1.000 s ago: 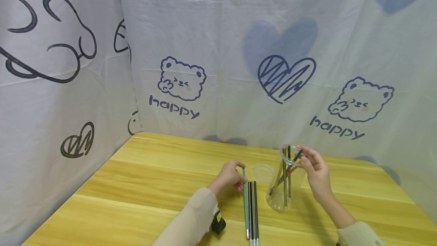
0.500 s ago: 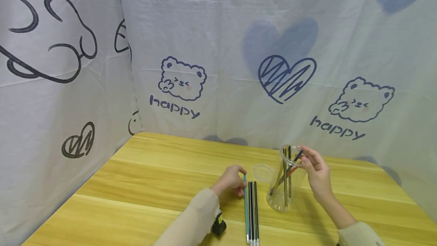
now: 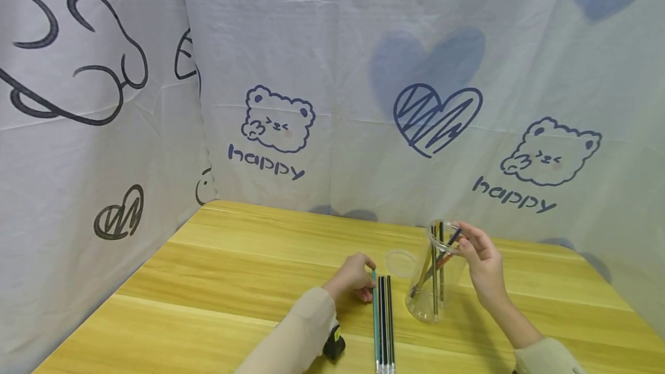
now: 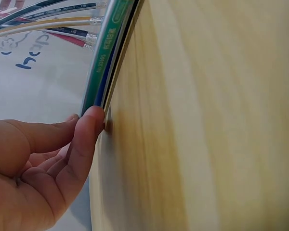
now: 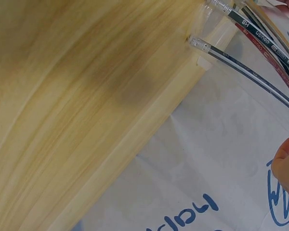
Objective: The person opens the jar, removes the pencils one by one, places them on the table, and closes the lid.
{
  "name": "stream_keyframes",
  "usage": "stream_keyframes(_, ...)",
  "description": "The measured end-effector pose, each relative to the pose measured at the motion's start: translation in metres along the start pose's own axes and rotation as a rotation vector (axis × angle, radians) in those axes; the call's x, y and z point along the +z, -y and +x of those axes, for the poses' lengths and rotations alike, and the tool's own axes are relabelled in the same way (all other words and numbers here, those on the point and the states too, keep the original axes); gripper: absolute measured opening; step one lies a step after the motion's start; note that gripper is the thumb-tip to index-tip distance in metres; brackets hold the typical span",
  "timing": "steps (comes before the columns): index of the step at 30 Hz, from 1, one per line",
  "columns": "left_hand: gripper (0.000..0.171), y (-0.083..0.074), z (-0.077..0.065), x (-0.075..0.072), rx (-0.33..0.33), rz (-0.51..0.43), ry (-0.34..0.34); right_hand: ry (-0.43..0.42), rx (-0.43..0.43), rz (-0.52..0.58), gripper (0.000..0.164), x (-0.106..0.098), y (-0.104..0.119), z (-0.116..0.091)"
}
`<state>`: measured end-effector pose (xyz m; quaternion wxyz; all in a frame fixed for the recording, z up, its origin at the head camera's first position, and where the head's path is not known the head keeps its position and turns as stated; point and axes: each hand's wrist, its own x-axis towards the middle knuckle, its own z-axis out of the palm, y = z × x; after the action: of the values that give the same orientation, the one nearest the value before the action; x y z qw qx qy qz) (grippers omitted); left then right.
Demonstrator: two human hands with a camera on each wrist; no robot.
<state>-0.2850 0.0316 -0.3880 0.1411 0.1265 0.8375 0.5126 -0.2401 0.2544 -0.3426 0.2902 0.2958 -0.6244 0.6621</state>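
Observation:
In the head view my left hand pinches the far end of a teal-green pencil between thumb and fingers. That pencil lies right alongside several dark pencils, laid parallel on the table. The left wrist view shows the thumb and fingertip at the tip of the green pencil. To the right stands a tall clear plastic jar with several pencils leaning inside it. My right hand grips the jar's rim from the right; only part of that hand shows in the right wrist view.
A clear round lid lies flat behind the pencil row, left of the jar. By the left sleeve sits a small black object with a yellow-green patch. A printed cloth hangs along the back edge of the wooden table.
The left hand has drawn the green pencil toward the person and slightly right, bringing its ends nearly level with the dark pencils. The right hand and jar stay where they were.

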Motion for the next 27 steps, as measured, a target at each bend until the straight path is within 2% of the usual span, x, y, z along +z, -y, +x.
stream_keyframes(13, 0.031, -0.0020, 0.0010, 0.0021, -0.012, -0.002, -0.016, -0.009, 0.007, -0.003, 0.026, -0.0002, 0.0005, 0.0000)
stream_keyframes(27, 0.032, -0.0007, 0.0033, 0.0031, -0.018, 0.021, -0.040, -0.005, 0.007, 0.004, 0.027, 0.0002, 0.0010, 0.0008)
